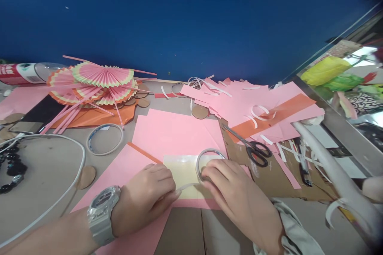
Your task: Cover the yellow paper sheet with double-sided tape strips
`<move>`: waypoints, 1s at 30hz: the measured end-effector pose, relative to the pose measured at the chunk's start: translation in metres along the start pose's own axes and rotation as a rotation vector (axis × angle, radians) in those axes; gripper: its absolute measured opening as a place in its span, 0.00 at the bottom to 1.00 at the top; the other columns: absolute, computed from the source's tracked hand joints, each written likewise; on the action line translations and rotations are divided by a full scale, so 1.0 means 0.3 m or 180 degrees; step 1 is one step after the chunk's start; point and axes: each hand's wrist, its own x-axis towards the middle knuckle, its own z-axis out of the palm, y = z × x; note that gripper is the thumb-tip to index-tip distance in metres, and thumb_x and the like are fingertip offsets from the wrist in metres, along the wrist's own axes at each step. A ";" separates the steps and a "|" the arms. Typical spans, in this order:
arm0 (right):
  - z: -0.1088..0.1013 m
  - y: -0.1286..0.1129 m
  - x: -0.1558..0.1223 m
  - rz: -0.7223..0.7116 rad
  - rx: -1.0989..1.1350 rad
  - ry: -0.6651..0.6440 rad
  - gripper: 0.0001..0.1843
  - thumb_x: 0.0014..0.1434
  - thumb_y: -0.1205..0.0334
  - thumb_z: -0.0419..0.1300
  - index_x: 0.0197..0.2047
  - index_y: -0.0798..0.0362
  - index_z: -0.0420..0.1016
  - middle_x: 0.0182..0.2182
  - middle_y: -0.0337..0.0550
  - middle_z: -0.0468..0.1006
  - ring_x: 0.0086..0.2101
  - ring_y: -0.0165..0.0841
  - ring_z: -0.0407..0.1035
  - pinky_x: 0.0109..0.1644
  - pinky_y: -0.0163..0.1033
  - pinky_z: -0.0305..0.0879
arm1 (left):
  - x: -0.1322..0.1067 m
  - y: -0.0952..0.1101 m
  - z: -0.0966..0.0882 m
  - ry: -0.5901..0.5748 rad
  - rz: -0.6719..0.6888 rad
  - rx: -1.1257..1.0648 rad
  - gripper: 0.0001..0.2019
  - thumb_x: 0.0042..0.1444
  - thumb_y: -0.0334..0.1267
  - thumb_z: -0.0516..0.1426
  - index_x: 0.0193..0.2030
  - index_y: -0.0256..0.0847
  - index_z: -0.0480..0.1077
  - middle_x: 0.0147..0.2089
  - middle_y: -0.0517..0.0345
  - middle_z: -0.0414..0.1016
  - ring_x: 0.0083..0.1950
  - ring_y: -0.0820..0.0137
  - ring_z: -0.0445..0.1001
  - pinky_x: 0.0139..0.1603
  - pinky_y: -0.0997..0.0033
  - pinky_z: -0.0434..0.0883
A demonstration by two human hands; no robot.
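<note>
My left hand [146, 197], with a grey watch on the wrist, is closed and pinches the loose end of a white tape strip [187, 186]. My right hand [231, 191] grips the tape roll [206, 155], standing on edge, fingers curled over it. Both hands rest on a pale yellow paper sheet [182, 169] that lies on pink paper [176, 133]. The strip runs from the roll to my left fingertips.
Black-handled scissors [253, 149] lie to the right on cardboard. Pink and orange paper scraps [254, 105] pile behind. Folded paper fans [95, 83] sit back left, beside another tape ring [104, 139], a white cable [60, 167], a phone [38, 115] and a white rod [329, 167].
</note>
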 end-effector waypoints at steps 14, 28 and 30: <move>0.032 0.037 0.225 0.0005 0.1220 -0.0421 0.06 0.60 0.61 0.55 0.32 0.51 0.64 0.32 0.37 0.72 0.36 0.31 0.66 0.42 0.39 0.60 | 0.001 -0.010 -0.008 -0.0160 -0.0038 -0.0280 0.05 0.56 0.29 0.51 0.30 0.40 0.61 0.32 0.60 0.67 0.36 0.70 0.62 0.39 0.69 0.60; -0.061 0.064 0.210 -0.0106 0.1413 -0.1065 0.15 0.65 0.60 0.46 0.47 0.46 0.72 0.42 0.41 0.71 0.45 0.32 0.64 0.51 0.40 0.58 | 0.015 -0.009 -0.018 -0.0293 -0.0161 -0.0496 0.05 0.56 0.28 0.51 0.31 0.40 0.61 0.32 0.61 0.67 0.36 0.70 0.63 0.41 0.69 0.60; -0.053 0.066 0.211 0.0157 0.1336 -0.0767 0.16 0.66 0.59 0.44 0.47 0.47 0.72 0.43 0.42 0.70 0.47 0.33 0.63 0.52 0.42 0.57 | 0.014 -0.008 -0.016 -0.0293 -0.0175 -0.0485 0.04 0.55 0.28 0.51 0.32 0.40 0.61 0.32 0.61 0.68 0.36 0.70 0.63 0.41 0.68 0.60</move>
